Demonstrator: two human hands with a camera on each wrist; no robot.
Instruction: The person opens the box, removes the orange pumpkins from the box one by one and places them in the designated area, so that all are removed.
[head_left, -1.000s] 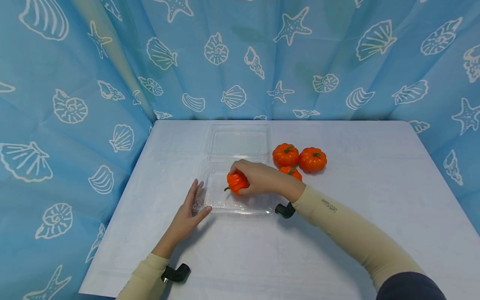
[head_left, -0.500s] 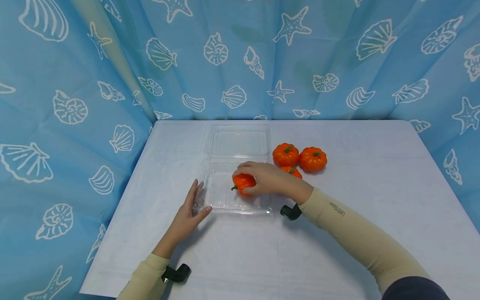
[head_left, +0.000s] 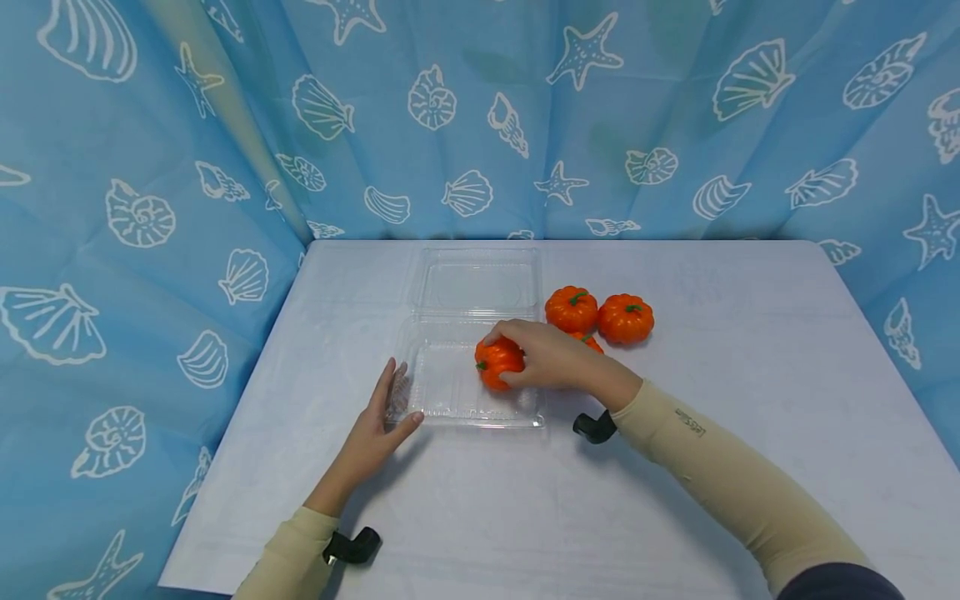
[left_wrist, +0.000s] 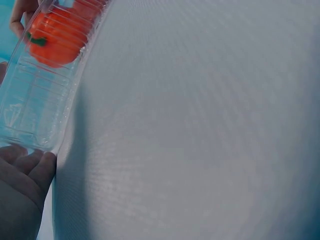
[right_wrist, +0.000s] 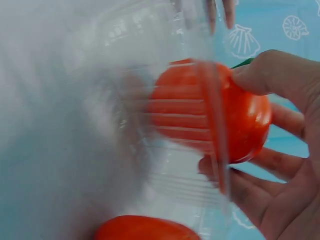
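My right hand [head_left: 551, 354] grips a small orange pumpkin [head_left: 495, 368] with a green stem, its thumb and fingers spread around the sides. The stem points left in the head view. Beneath it lies the base of a clear plastic clamshell box [head_left: 442, 396]. In the right wrist view the pumpkin [right_wrist: 245, 120] shows partly through the box's ribbed wall, low within it. My left hand [head_left: 375, 429] rests at the box's left end, fingers straight and thumb spread to the front corner; the left wrist view shows the fingertips [left_wrist: 46, 162] right at the box's edge.
The box's lid [head_left: 480, 279] lies folded back behind the base. Right of the box are an orange pumpkin [head_left: 572, 309], another pumpkin [head_left: 626, 318] beside it, and a third pumpkin [head_left: 591, 340] partly hidden by my right hand. A blue shell-patterned curtain [head_left: 480, 125] borders the white table.
My right hand has carried the pumpkin rightward over the box base, turning it so more of its ribbed body faces the camera. The left hand has stayed put.
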